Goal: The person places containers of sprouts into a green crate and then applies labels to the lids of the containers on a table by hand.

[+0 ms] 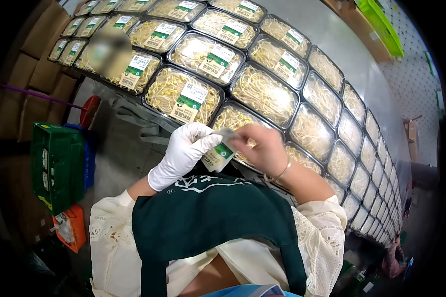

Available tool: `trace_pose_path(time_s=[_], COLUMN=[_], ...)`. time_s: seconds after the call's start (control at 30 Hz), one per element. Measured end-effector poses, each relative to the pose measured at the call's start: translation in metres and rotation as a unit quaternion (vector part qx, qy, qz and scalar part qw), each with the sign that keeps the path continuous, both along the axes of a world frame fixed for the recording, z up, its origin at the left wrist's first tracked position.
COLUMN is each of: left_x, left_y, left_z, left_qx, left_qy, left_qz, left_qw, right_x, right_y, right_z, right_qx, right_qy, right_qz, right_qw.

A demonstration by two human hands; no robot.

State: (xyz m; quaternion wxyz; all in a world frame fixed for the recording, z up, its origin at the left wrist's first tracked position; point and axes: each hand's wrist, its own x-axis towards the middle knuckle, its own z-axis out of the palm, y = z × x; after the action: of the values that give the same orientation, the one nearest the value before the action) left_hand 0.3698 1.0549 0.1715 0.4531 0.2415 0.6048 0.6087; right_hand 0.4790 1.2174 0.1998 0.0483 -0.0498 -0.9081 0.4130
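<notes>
My left hand (183, 151), in a white glove, pinches a green and cream printed label (218, 157) in front of my chest. Bare and wearing a bracelet, my right hand (263, 150) closes its fingers on the label's upper edge; the fingertips are slightly blurred. Just beyond my hands lies a clear-lidded black tray of bean sprouts (233, 118), partly hidden by them. A labelled tray of sprouts (171, 91) sits to its upper left. Farther right, another sprout tray (266, 94) shows no label on its lid.
Rows of sprout trays cover the metal table (351, 34), labelled toward the left and unlabelled toward the right. On the left stand a green crate (57, 166), an orange basket (74, 227) and cardboard boxes (44, 44). A lime-green basket (379, 24) is at the upper right.
</notes>
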Motion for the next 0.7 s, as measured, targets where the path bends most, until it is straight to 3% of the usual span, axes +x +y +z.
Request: trace_pose_path(time_s=[0.03, 0.1, 0.13, 0.17, 0.23, 0.3, 0.37, 0.43, 0.47, 0.5, 0.53, 0.57, 0.6, 0.67, 0.7], left_x=[0.0, 0.018, 0.017, 0.013, 0.009, 0.009, 0.013, 0.02, 0.025, 0.029, 0.033, 0.036, 0.037, 0.035, 0.041], left_y=[-0.001, 0.003, -0.002, -0.008, -0.019, -0.028, -0.033, -0.039, -0.041, -0.043, -0.046, -0.053, -0.062, -0.079, -0.081], left_z=[0.0, 0.004, 0.001, -0.004, -0.021, -0.027, -0.018, -0.015, -0.014, -0.014, -0.01, -0.014, -0.021, -0.02, -0.013], left_qx=[-0.094, 0.024, 0.0, -0.022, -0.021, -0.021, -0.013, -0.008, 0.029, 0.068, 0.078, 0.079, 0.058, -0.046, -0.046], left_qy=[0.066, -0.069, -0.101, -0.131, -0.117, -0.131, -0.14, -0.147, -0.157, -0.166, -0.162, -0.164, -0.138, -0.068, -0.069], left_qz=[-0.051, 0.012, 0.008, 0.007, 0.045, 0.072, 0.069, 0.067, 0.077, 0.086, 0.066, 0.064, 0.026, -0.06, -0.06], left_qw=[0.992, 0.997, 0.995, 0.991, 0.992, 0.988, 0.988, 0.987, 0.984, 0.98, 0.981, 0.981, 0.988, 0.995, 0.995], right_x=[0.002, 0.001, 0.003, 0.003, 0.002, 0.002, 0.003, 0.007, 0.01, 0.014, 0.02, 0.024, 0.03, 0.038, 0.042], right_y=[0.009, 0.059, 0.09, 0.108, 0.12, 0.111, 0.101, 0.08, 0.069, 0.048, 0.029, 0.009, -0.018, -0.055, -0.067], right_z=[0.0, -0.007, 0.005, 0.002, -0.031, -0.069, -0.081, -0.066, -0.058, -0.04, -0.03, -0.022, -0.011, -0.015, -0.018], right_qx=[0.045, 0.104, 0.138, 0.089, 0.178, 0.367, 0.387, 0.508, 0.443, 0.24, -0.009, -0.12, -0.135, -0.051, -0.027], right_qy=[0.092, 0.168, 0.115, 0.063, -0.012, 0.003, -0.041, 0.013, 0.005, -0.015, -0.079, -0.05, -0.039, -0.032, 0.01], right_qz=[-0.038, -0.233, -0.257, -0.272, -0.193, -0.155, -0.192, -0.254, -0.249, -0.21, -0.154, -0.014, 0.037, 0.013, 0.026], right_qw=[0.994, 0.952, 0.95, 0.956, 0.965, 0.917, 0.901, 0.823, 0.861, 0.948, 0.985, 0.991, 0.989, 0.998, 0.999])
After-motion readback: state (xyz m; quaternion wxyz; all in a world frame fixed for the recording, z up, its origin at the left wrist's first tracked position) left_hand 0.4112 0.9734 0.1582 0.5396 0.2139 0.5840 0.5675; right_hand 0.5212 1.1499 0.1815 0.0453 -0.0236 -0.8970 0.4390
